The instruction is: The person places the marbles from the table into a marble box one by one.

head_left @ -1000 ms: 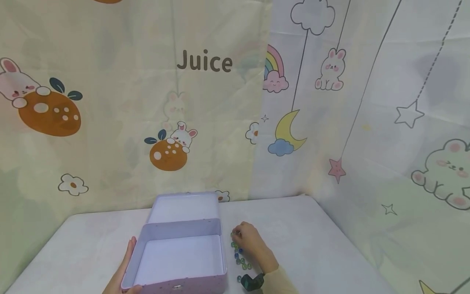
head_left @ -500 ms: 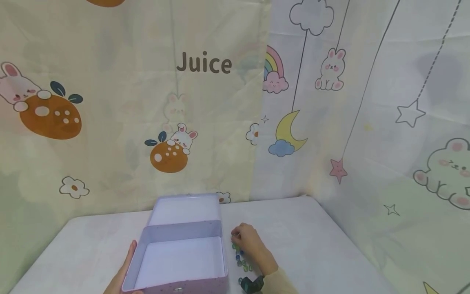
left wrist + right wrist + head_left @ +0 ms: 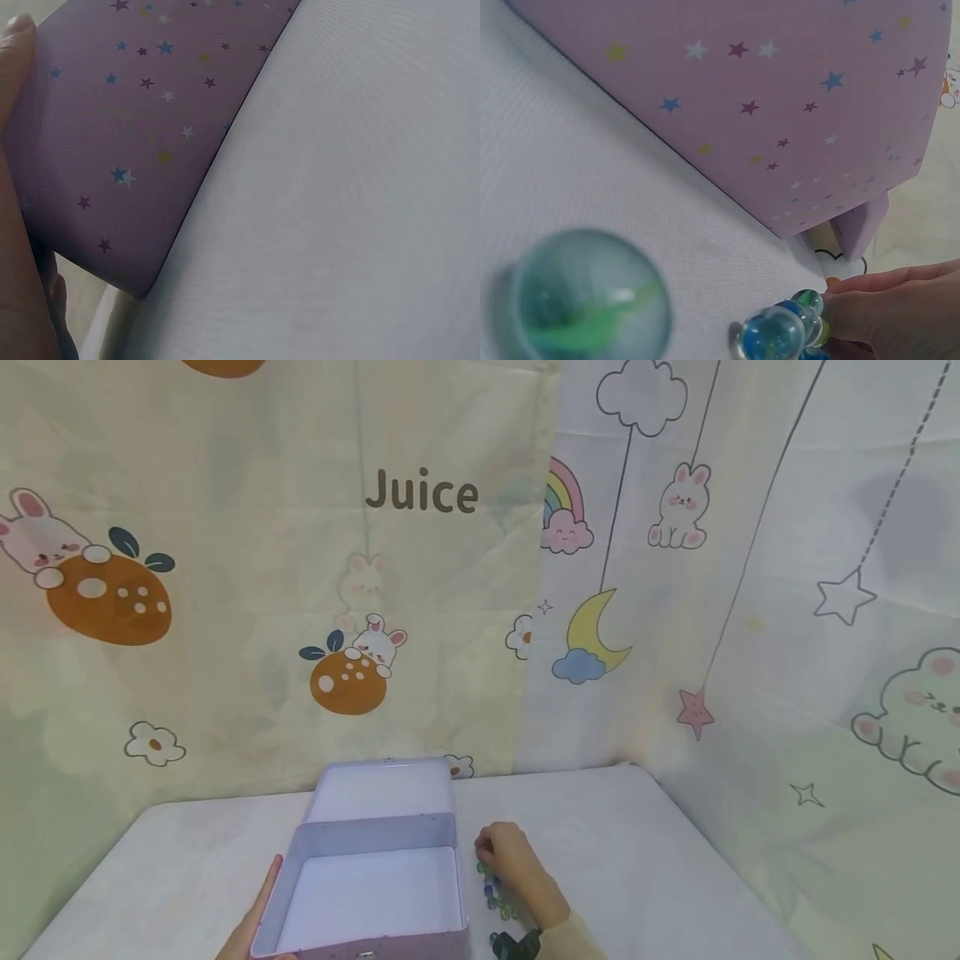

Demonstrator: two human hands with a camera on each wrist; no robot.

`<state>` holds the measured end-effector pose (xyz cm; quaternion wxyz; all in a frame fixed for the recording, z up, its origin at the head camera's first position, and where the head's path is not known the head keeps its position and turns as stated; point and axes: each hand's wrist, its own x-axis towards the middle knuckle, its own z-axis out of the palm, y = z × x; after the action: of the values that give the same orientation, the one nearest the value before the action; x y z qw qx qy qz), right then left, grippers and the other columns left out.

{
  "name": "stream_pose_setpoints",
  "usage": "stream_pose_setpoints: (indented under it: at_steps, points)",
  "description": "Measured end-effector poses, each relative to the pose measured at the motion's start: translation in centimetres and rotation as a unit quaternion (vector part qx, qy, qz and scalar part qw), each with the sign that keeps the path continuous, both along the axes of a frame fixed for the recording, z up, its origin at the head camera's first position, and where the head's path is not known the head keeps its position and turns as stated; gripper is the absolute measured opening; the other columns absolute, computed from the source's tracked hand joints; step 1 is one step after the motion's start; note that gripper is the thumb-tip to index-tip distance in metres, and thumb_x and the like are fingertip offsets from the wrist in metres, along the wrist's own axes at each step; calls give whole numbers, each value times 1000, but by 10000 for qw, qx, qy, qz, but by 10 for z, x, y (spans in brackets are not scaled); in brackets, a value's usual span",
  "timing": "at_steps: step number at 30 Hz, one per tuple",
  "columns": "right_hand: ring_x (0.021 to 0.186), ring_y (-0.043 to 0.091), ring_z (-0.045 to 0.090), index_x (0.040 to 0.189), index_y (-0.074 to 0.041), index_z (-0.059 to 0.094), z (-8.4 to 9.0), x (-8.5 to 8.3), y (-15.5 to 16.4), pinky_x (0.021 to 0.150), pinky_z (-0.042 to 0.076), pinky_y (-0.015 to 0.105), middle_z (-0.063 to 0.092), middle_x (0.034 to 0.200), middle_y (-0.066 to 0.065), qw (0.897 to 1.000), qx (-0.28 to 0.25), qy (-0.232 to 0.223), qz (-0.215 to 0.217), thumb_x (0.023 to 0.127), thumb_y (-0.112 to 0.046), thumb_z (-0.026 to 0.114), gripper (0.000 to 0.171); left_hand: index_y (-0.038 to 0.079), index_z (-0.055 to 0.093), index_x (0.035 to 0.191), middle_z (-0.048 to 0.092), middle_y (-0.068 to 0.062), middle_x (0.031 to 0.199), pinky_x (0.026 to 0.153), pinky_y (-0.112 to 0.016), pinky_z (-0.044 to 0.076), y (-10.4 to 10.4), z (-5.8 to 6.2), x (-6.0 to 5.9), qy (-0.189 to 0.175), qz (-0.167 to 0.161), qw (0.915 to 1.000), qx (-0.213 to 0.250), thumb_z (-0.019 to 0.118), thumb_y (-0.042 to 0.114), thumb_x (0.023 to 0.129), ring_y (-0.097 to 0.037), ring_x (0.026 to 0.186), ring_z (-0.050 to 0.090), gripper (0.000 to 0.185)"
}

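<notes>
A purple tin box (image 3: pixel 375 833) printed with small stars stands on the table, its lid (image 3: pixel 382 792) folded back; the visible inside is bare. My left hand (image 3: pixel 253 917) grips the box's left side, fingers along the wall and thumb at the near corner. To the right of the box, glass marbles (image 3: pixel 491 892) in green and blue lie in a loose line. At the line's far end my right hand (image 3: pixel 516 860) has its fingers curled, the tips pinching a clear green marble (image 3: pixel 808 301) in the right wrist view.
A white cloth covers the table (image 3: pixel 630 852). Printed curtains (image 3: pixel 435 577) hang behind and to the right. One marble (image 3: pixel 592 296) lies apart, close to the right wrist camera. A dark device (image 3: pixel 516 945) sits on my right wrist.
The scene has shifted slightly down in the head view. My right hand stays at the far end of the marbles, its fingers drawn in a little more. My left hand keeps its grip.
</notes>
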<state>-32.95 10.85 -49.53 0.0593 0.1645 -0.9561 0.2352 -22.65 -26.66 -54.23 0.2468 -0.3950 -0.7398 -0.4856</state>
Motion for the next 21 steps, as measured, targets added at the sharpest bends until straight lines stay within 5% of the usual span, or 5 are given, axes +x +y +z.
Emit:
stream_pose_setpoints:
  at_steps: [7, 10, 17, 21]
  points:
    - [65, 4, 54, 85, -11, 71, -1, -1, 2, 62, 49, 21, 64, 74, -5, 9998, 32, 172, 114, 81, -9, 70, 4, -8, -3, 148, 11, 20, 157, 95, -6, 27, 1, 0, 7, -442, 509, 9976, -145, 71, -6, 60, 15, 130, 28, 115]
    - [66, 3, 53, 84, -12, 71, -2, -2, 1, 62, 49, 21, 64, 74, -6, 9999, 10, 138, 95, 81, -9, 70, 5, -7, -5, 148, 8, 20, 157, 97, -4, 25, 0, -2, 6, -514, 404, 9978, -76, 70, -6, 61, 16, 132, 23, 115]
    - [69, 3, 57, 85, -13, 71, 0, -2, 0, 65, 51, 21, 66, 76, -6, 10000, -79, 32, 47, 81, -9, 68, 7, -21, 0, 142, 7, -3, 161, 107, -5, 17, -2, -5, -3, 397, 155, 9991, 71, 75, 4, 63, 2, 144, 15, 112]
    - [73, 5, 59, 85, -14, 70, 3, 1, 2, 68, 52, 24, 66, 78, -6, 9996, -238, -129, -7, 81, -10, 69, 7, -17, -3, 144, 7, 8, 161, 103, -5, 22, 0, -2, -1, -49, 121, 9999, 37, 72, -2, 62, 9, 139, 19, 112]
